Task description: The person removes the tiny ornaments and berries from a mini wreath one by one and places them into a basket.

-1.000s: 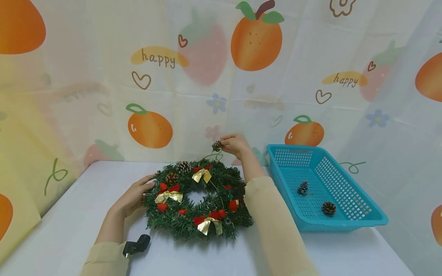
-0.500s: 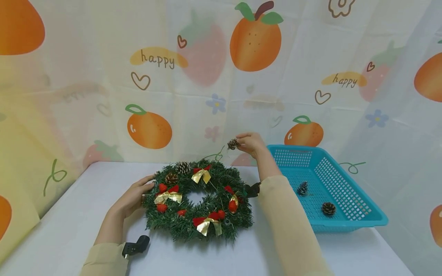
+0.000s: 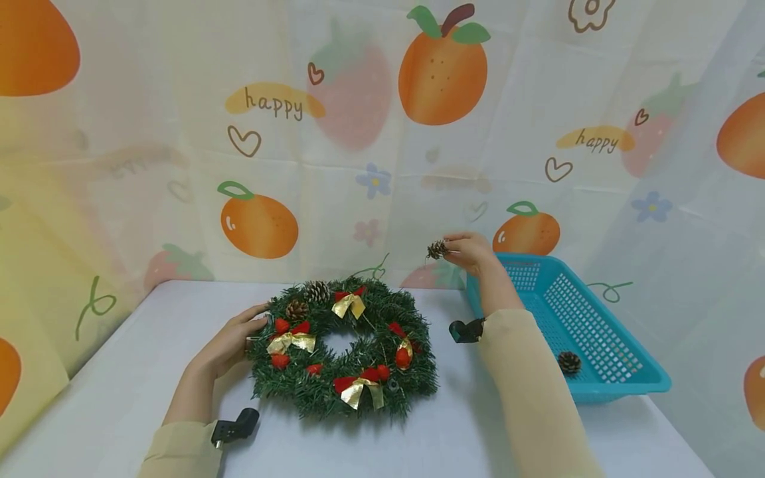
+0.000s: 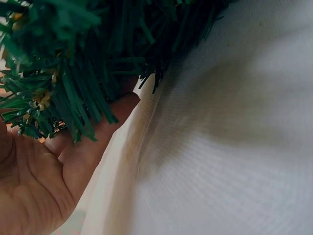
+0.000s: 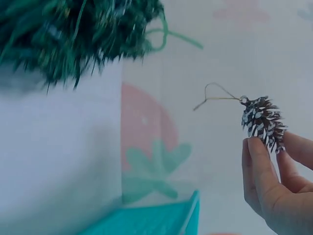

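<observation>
1 pinecone in R hand, 1 wreath, 1 basket

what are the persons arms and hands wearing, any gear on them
Both arms wear long pale beige sleeves. The hands, left hand and right hand, are bare, with no gloves. A small black clip-like device sits at each wrist: left device, right device.

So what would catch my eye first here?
Probably the green wreath with red and gold bows, lying mid-table, the left hand touching its left edge. Next, the right hand pinching a small pine cone in the air near the far end of the blue basket, which stands to the right with another cone inside.
</observation>
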Demonstrator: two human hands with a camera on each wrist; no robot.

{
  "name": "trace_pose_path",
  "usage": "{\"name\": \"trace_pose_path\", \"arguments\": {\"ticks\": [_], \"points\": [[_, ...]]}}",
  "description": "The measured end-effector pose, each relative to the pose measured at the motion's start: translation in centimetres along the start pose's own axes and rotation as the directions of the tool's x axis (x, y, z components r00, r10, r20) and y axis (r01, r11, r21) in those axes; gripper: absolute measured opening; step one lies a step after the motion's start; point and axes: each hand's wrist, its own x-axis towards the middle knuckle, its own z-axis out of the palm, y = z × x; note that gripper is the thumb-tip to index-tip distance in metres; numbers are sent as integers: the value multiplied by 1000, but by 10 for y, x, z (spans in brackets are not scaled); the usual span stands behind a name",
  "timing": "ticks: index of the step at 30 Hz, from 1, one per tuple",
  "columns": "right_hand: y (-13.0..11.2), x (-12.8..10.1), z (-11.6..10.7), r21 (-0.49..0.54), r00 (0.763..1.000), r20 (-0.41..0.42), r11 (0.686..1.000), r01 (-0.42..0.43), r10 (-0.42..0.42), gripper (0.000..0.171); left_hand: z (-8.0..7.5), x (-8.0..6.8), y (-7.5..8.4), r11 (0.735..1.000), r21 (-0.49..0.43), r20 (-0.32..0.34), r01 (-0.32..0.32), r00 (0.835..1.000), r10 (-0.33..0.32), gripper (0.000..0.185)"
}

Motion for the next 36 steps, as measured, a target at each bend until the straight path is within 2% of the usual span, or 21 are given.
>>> {"name": "trace_pose_path", "arguments": {"ticks": [9, 17, 21, 25, 36], "points": [[14, -3, -45, -42, 996, -78, 998, -36, 33, 52, 0, 0, 0, 1000, 21, -7, 0, 1000, 0, 65], [25, -11, -85, -29, 995, -92, 999, -35, 32, 54, 1, 2, -1, 1000, 20, 1, -11, 1000, 11, 64], [29, -11, -95, -25, 992, -122, 999, -45, 41, 54, 0, 3, -3, 1000, 19, 4, -12, 1000, 12, 65], [36, -15, -102, 24, 987, -145, 997, -70, 73, 55, -2, 3, -4, 999, 33, 7, -18, 1000, 18, 66], [64, -21, -123, -12, 977, -188, 994, -105, 101, 54, -5, 1, -2, 1000, 12, 17, -18, 1000, 17, 66]]}}
